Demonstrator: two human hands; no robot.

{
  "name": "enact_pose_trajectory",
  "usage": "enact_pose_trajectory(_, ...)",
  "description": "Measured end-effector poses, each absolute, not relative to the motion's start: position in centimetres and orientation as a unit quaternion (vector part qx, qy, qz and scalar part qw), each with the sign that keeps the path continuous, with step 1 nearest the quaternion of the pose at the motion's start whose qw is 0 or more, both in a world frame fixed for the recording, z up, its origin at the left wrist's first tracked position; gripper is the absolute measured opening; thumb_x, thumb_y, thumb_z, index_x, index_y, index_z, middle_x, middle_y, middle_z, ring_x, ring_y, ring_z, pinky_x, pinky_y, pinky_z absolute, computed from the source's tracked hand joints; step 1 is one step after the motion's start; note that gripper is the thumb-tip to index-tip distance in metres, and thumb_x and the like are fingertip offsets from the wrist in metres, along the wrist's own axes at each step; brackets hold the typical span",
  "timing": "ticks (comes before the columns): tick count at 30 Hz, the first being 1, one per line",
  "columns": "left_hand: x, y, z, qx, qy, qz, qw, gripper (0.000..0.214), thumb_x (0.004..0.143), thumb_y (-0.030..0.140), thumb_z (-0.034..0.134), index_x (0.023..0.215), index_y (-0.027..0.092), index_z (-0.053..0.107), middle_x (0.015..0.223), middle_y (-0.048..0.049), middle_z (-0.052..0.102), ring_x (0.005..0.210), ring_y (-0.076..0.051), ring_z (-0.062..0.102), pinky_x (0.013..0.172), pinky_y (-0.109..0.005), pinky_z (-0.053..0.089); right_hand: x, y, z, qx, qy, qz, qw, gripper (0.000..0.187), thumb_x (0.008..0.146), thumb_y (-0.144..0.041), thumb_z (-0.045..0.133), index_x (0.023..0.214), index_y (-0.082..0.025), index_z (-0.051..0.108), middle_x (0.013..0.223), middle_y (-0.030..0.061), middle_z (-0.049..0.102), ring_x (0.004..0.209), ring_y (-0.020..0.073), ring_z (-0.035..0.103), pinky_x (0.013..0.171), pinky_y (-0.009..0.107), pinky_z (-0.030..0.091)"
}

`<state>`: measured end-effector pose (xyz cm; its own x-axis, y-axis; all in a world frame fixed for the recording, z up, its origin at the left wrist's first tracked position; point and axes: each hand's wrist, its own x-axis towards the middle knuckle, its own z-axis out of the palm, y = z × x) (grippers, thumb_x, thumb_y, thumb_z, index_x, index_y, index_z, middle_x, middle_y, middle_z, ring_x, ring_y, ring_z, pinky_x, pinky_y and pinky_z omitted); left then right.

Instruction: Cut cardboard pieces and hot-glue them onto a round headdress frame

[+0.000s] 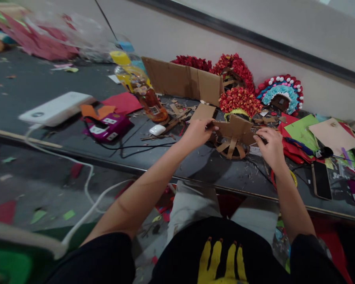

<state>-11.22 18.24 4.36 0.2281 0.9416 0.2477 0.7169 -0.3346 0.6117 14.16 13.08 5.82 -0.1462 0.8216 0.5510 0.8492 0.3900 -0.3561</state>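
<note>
Grip pinching cardboard (238, 128) at both ends, left hand (199, 131), right hand (270, 145), near desk edge (192, 180), bottle (155, 106) well apart

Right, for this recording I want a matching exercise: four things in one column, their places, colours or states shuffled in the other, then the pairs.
1. Cardboard with raised tab
2. Phone
3. Front bottle
4. Beaded arch

A. Blue, red and white
B. Between the left hand and right hand
C. Yellow cap
D. Dark screen up, near the front edge of the table

Pairs: 1-B, 2-D, 3-C, 4-A
</note>
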Motion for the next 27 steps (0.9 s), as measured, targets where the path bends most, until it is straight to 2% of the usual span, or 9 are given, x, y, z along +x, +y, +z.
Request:
enact_pose_trajectory(5, -11.2, 18.4, 4.3, 0.764, 0.547, 0.291, 0.182, 0.030, 0.081, 0.029, 0.050, 0.101, 0.015, 0.067, 0.093, -0.0106, 0.070, 0.085, -0.023, 0.063, 0.077, -0.032, 0.045, 13.9, 12.9, 6.0, -0.552, -0.756, -0.036, 0.349, 0.020, 0.087, -0.034, 0.051, 0.081, -0.023, 0.067, 0.094, 0.0042, 0.069, 0.094, 0.0217, 0.060, 0.086, 0.039, 0.036)
enact_pose_trajectory(12, -11.3, 18.2, 4.6, 0.769, 0.545, 0.279, 0.185, 0.034, 0.081, 0.029, 0.047, 0.106, 0.014, 0.065, 0.099, -0.0121, 0.069, 0.092, -0.025, 0.062, 0.081, -0.034, 0.045, 13.7, 13.0, 6.0, -0.567, -0.750, -0.046, 0.338, 0.019, 0.087, -0.031, 0.051, 0.080, -0.022, 0.066, 0.094, 0.0048, 0.069, 0.095, 0.0229, 0.059, 0.090, 0.043, 0.031)
enact_pose_trajectory(18, -11.7, 18.0, 4.9, 0.773, 0.534, 0.279, 0.201, 0.031, 0.080, 0.034, 0.050, 0.098, 0.015, 0.066, 0.092, -0.0110, 0.070, 0.085, -0.024, 0.062, 0.076, -0.033, 0.045, 14.0, 12.7, 5.8, -0.587, -0.737, -0.039, 0.332, 0.018, 0.087, -0.033, 0.052, 0.085, -0.022, 0.066, 0.100, 0.0061, 0.067, 0.098, 0.0245, 0.057, 0.093, 0.045, 0.028)
enact_pose_trajectory(27, -12.0, 18.1, 4.8, 0.765, 0.527, 0.296, 0.223, 0.035, 0.078, 0.040, 0.052, 0.098, 0.015, 0.066, 0.093, -0.0098, 0.069, 0.084, -0.021, 0.061, 0.076, -0.030, 0.044, 13.8, 11.8, 6.4, -0.587, -0.735, -0.027, 0.339, 0.020, 0.087, -0.036, 0.051, 0.092, -0.022, 0.066, 0.103, 0.0060, 0.067, 0.102, 0.0244, 0.058, 0.093, 0.044, 0.032)
